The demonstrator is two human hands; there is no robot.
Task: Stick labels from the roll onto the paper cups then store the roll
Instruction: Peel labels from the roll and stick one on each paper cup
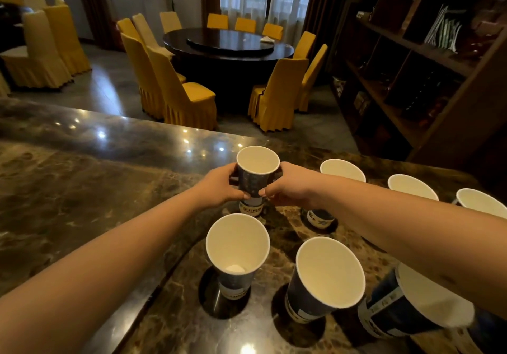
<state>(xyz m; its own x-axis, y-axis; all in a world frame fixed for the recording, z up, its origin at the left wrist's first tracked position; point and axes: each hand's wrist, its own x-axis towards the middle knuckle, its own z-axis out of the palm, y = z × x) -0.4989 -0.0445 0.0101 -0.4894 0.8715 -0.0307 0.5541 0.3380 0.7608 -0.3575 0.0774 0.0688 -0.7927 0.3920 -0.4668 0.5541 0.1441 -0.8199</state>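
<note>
Paper, dark blue outside and white inside, makes the far cup (256,178), which stands on the marble desk (82,178) beyond the middle of the group. Both hands hold it. The left hand (219,186) wraps its left side and the right hand (288,186) its right side, with curled fingers (247,196) and the two thumbs nearly meeting on the near wall. I think the person is pressing a label flat here, but no label is clearly visible under the thumbs. To do this well, the thumbs should rub from the centre outward, with light pressure so the thin wall does not dent, while the other fingers keep the cup upright.

Near the person stand three more cups: the near left cup (237,252), the near middle cup (326,276), and the near right cup (417,301), partly under the right forearm. Three others stand further right, behind that arm. The roll is not in sight, so I cannot tell where it lies. Farther away are yellow chairs (181,90) around a round table (227,43).
</note>
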